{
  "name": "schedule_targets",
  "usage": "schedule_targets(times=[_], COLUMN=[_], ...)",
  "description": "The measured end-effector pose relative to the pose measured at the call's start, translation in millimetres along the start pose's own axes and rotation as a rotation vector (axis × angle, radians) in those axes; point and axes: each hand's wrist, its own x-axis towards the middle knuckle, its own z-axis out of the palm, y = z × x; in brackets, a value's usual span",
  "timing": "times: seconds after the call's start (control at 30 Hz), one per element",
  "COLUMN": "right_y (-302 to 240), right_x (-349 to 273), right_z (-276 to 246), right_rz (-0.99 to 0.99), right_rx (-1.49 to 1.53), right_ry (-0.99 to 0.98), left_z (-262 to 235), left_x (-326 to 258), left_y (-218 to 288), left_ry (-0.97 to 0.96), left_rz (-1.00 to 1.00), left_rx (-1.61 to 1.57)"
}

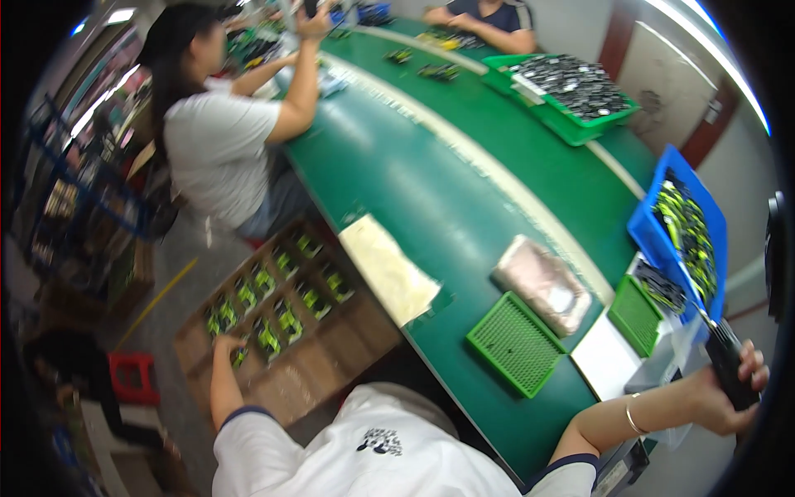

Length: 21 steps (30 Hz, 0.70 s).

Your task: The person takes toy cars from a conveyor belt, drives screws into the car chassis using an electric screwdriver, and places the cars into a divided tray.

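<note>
My left hand reaches down into a wide brown cardboard box with dividers, at the left of the table. Its fingers are closed at a small black and yellow-green part, partly hidden under them. Similar black and yellow-green parts sit in rows in the box's compartments. Far to the right, my right hand is wrapped round a black handheld tool with a thin metal tip, which looks like an electric screwdriver. Its tip points up and left, close to a blue bin of black and yellow-green pieces.
On the green table lie a cream sheet, a pinkish wrapped packet, a green perforated tray and a smaller green tray. A green bin of dark parts stands farther back. Co-workers work along the table.
</note>
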Motion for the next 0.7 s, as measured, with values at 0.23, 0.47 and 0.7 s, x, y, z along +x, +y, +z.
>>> schedule_targets(times=[0.23,0.47,0.7], right_y=[-13.7,-13.6,-20.0], right_x=[-7.6,-12.5,-12.5], right_z=[15.1,19.7,27.6], right_rz=[-0.126,-0.153,-0.258], right_rx=[0.084,0.093,0.054], right_ry=[0.016,-0.084,-0.067], left_z=[26.9,32.0,138.7], left_x=[-66.0,-282.8,-398.0], left_y=[159.1,374.1,496.4], left_ry=[0.539,0.482,0.453], left_rz=[0.452,1.563,2.070], left_rx=[-0.262,-0.653,-0.095])
